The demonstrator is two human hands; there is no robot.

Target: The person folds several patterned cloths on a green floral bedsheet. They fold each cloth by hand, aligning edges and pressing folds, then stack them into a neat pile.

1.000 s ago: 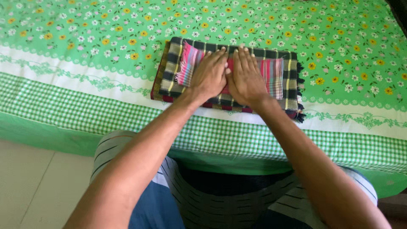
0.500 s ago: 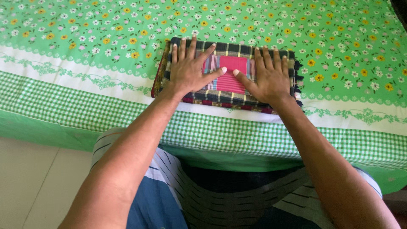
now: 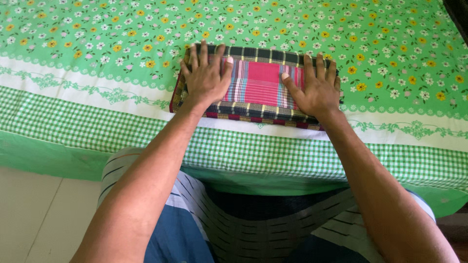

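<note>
Green cloth with little yellow and white flowers covers the bed (image 3: pixel 97 29), and near its edge the sheet turns white and then into small green and white checks. On the flowery part, close to the white band, lies a folded cloth (image 3: pixel 261 85) — dark checks round the outside and pink and red stripes in the middle. It is folded into a flat, thick block with neat edges. The left hand (image 3: pixel 204 78) lies flat on the left end of the folded cloth, palm down, fingers spread wide and pointing away from the person. The right hand (image 3: pixel 317 87) lies flat on the right end in the same way, fingers apart. Neither hand grips anything — both just press down on top of the cloth, well apart, with the pink stripes showing between them. Both arms reach out from the bottom of the view. Below them are the person's striped clothes, and at the bottom left is a pale floor (image 3: pixel 34 214).
</note>
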